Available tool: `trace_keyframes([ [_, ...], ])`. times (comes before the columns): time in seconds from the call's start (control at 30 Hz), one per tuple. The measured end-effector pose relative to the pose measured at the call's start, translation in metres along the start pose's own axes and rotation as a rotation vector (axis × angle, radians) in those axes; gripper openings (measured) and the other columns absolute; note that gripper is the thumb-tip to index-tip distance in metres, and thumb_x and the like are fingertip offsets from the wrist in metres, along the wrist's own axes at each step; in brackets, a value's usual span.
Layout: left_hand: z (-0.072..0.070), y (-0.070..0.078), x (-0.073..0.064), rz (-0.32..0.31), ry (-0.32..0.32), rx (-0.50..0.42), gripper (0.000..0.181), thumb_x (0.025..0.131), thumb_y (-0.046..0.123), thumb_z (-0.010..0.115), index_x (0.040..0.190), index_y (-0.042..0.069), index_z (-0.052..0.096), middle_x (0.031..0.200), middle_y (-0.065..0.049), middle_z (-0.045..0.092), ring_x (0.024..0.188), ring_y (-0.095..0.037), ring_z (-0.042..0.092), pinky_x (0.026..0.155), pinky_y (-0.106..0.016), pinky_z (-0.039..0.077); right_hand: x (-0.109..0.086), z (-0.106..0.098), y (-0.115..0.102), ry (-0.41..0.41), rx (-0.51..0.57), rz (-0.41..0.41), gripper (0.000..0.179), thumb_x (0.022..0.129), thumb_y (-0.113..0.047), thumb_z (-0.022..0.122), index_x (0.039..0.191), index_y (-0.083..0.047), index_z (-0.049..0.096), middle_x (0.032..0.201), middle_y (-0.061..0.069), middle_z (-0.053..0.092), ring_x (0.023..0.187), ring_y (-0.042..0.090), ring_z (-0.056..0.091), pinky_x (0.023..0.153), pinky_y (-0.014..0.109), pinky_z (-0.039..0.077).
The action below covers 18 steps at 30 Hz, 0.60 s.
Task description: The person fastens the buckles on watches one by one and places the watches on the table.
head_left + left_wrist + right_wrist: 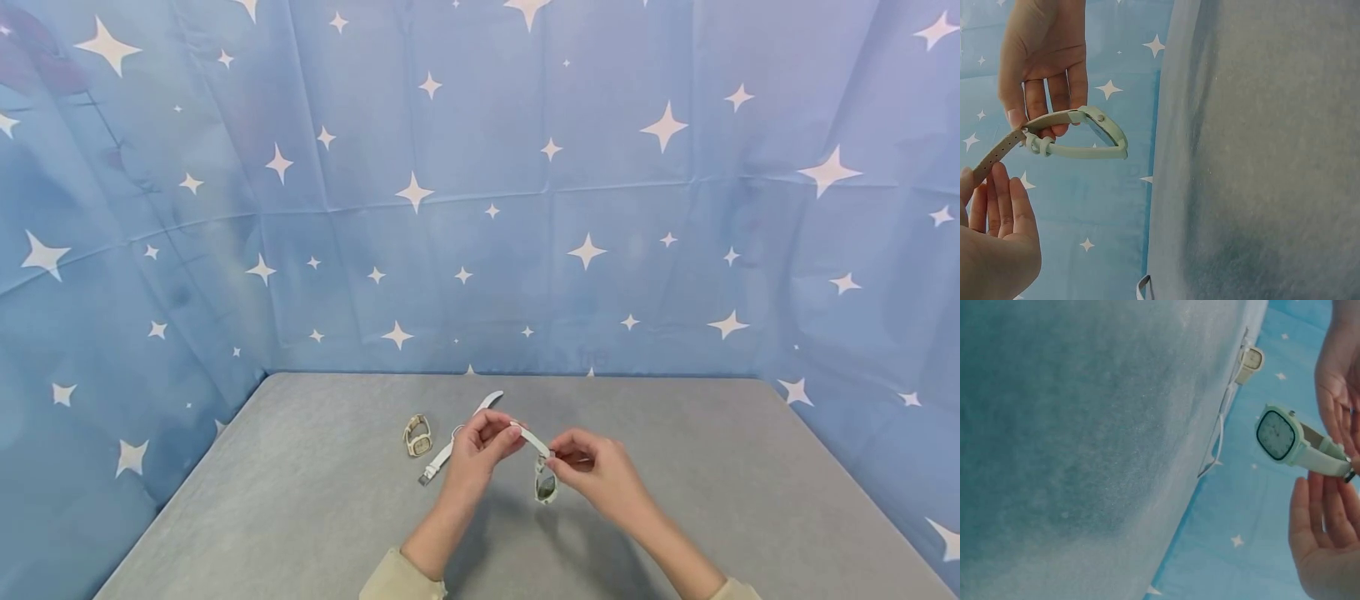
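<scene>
A pale green wristwatch (546,490) with a dark-rimmed square face hangs between my two hands above the table. My left hand (480,454) pinches the free end of its strap, which shows a row of holes in the left wrist view. At the buckle, my right hand (597,468) pinches the strap between thumb and fingers. The strap passes through the buckle, closing the watch (1085,152) into a loop. In the right wrist view the watch face (1277,434) points toward the camera, and fingers partly hide the buckle.
A white-strapped watch (440,461) lies on the grey table (300,500) behind my left hand, which covers its middle. To its left sits a beige watch (420,444) with its strap looped. A blue star-patterned cloth (480,233) surrounds the table's back and sides.
</scene>
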<state>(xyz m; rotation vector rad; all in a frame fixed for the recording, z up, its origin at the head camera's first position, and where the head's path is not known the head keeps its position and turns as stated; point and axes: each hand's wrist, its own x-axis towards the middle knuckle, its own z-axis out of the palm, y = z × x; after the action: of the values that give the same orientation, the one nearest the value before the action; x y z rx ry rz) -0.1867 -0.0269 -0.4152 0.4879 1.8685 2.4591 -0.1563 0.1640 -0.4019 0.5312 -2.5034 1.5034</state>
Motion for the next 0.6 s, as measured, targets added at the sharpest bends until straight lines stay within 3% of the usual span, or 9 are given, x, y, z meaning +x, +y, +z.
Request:
trace_keyframes([
  [0.2, -0.0019, 0.0013, -0.002, -0.033, -0.056, 0.028, 0.03, 0.096, 0.004, 0.064, 0.114, -0.017, 0.054, 0.096, 0.002, 0.071, 0.091, -0.003, 0.071, 0.091, -0.032, 0.058, 0.0001, -0.0012, -0.0005, 0.015, 0.021, 0.049, 0.009, 0.088, -0.009, 0.074, 0.096, -0.006, 0.07, 0.09, 0.008, 0.076, 0.081, 0.01, 0.072, 0.072, 0.022, 0.059],
  [0.27, -0.0029, 0.0009, -0.0028, -0.042, -0.09, 0.061, 0.03, 0.096, 0.005, 0.064, 0.115, -0.016, 0.055, 0.098, -0.003, 0.071, 0.092, -0.002, 0.07, 0.092, -0.03, 0.058, 0.0, -0.0022, -0.0008, 0.013, 0.035, 0.058, 0.011, 0.088, -0.01, 0.074, 0.097, -0.005, 0.07, 0.091, 0.009, 0.076, 0.082, 0.008, 0.072, 0.073, 0.021, 0.059],
  [0.43, -0.0047, -0.0025, -0.0033, -0.039, -0.175, 0.185, 0.027, 0.097, 0.007, 0.062, 0.115, -0.012, 0.059, 0.114, -0.028, 0.067, 0.095, 0.002, 0.066, 0.091, -0.018, 0.053, -0.0003, -0.0033, -0.0003, 0.012, 0.052, 0.05, 0.012, 0.089, -0.011, 0.074, 0.098, -0.005, 0.07, 0.093, 0.01, 0.076, 0.083, 0.003, 0.07, 0.075, 0.022, 0.059],
  [0.6, -0.0046, -0.0051, -0.0041, -0.062, -0.213, 0.231, 0.027, 0.098, 0.009, 0.06, 0.116, -0.011, 0.06, 0.118, -0.032, 0.064, 0.095, 0.002, 0.064, 0.09, -0.019, 0.054, -0.0007, -0.0037, 0.0, 0.008, 0.064, 0.053, 0.012, 0.089, -0.012, 0.074, 0.099, -0.005, 0.07, 0.095, 0.01, 0.076, 0.084, 0.004, 0.07, 0.076, 0.022, 0.059],
])
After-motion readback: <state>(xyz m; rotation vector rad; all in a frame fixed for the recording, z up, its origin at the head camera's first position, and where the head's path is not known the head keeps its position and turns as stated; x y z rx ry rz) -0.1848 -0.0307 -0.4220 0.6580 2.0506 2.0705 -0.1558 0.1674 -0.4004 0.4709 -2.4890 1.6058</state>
